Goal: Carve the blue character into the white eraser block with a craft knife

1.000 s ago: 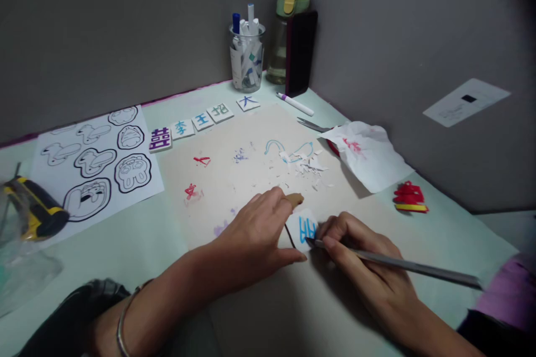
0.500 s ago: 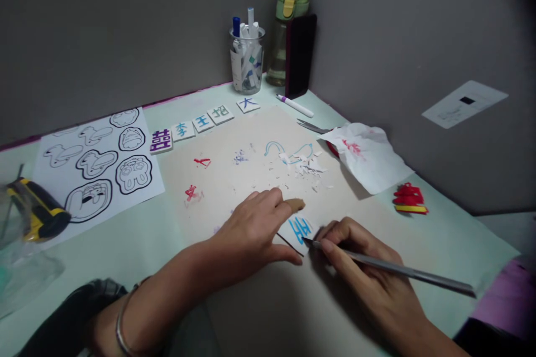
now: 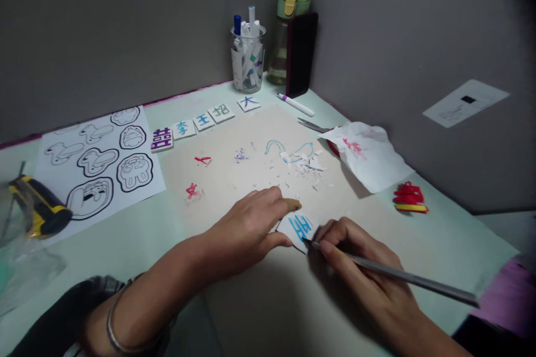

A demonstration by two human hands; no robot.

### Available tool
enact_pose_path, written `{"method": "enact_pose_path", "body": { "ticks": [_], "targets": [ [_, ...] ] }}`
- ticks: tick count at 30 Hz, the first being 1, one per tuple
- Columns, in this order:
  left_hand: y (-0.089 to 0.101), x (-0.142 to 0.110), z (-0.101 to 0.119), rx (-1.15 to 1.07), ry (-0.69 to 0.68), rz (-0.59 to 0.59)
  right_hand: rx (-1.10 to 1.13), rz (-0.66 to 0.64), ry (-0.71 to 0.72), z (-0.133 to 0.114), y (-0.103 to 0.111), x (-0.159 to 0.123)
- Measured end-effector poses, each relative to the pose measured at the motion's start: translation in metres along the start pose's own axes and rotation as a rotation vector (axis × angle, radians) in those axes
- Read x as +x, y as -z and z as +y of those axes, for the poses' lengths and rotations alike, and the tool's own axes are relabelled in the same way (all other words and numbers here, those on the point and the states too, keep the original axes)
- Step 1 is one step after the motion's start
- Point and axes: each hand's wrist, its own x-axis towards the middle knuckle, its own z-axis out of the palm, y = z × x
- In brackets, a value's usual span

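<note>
In the head view, the left hand (image 3: 256, 224) steadies a small white tile (image 3: 297, 228) over a beige sheet (image 3: 263, 312), its thumb by the near-left edge and its other fingers curled over the far side; how hard they press cannot be told. A tan piece (image 3: 292, 204) shows at those fingers, too unclear to name. The right hand (image 3: 368, 268) is closed in a pencil-like pinch on a slim grey knife (image 3: 439, 289), the dark tip meeting the tile's blue character and the shaft trailing back to the right. The hands are close together, with the tile between them. It looks light and fairly stiff, perhaps with soft, easily nicked faces like eraser material; it would best be taken by its side edges, clear of the blue marks and the blade's path. The knife appears rigid and thin, perhaps smooth enough to roll, so a grip low on the shaft, behind the tip, should suit it. Beyond the hands lie white shavings (image 3: 312, 167); ahead of the left hand, leftward, a row of lettered tiles (image 3: 184, 129) lines the surface (image 3: 125, 254), and right-forward of the right hand rests crumpled paper (image 3: 374, 159).
</note>
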Motion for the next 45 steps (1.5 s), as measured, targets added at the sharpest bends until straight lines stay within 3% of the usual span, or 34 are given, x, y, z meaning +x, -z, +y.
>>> {"method": "enact_pose_path", "body": {
  "ticks": [31, 39, 45],
  "targets": [
    [0.001, 0.003, 0.004, -0.008, 0.038, 0.042, 0.01, 0.105, -0.015, 0.003, -0.003, 0.001],
    [-0.002, 0.003, 0.001, -0.007, 0.034, 0.06, 0.012, 0.21, 0.001, -0.004, -0.001, 0.008],
    [-0.003, 0.001, 0.0, -0.081, 0.03, 0.103, 0.111, 0.426, 0.007, -0.014, 0.001, 0.011]
  ]
}}
